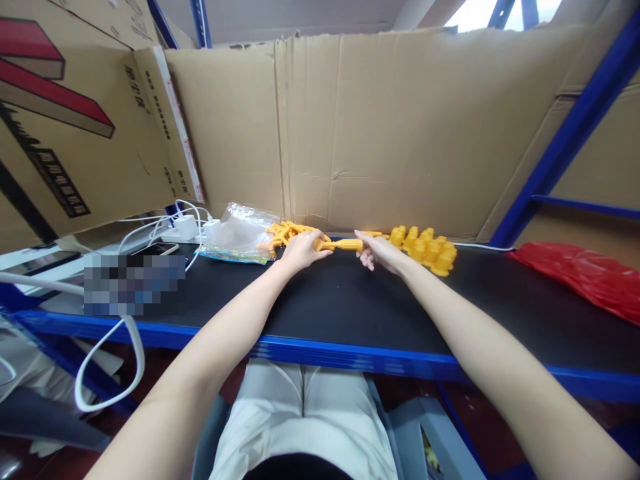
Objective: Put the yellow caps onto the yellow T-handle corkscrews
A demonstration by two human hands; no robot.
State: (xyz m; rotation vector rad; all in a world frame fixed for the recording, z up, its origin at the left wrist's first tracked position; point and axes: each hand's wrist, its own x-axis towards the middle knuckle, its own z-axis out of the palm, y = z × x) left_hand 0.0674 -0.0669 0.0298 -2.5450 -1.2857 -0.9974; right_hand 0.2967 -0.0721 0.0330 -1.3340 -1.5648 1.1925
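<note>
Fingers of both hands, pinching orange part [340,245]

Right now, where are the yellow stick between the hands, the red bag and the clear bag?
yellow stick [344,245], head view, middle of its shaft.
red bag [590,277], head view, centre of the plastic.
clear bag [243,230], head view, crinkled middle.

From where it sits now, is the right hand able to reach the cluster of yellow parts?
Probably yes: the right hand lies beside the yellow parts on the black tabletop, nothing between.
</note>
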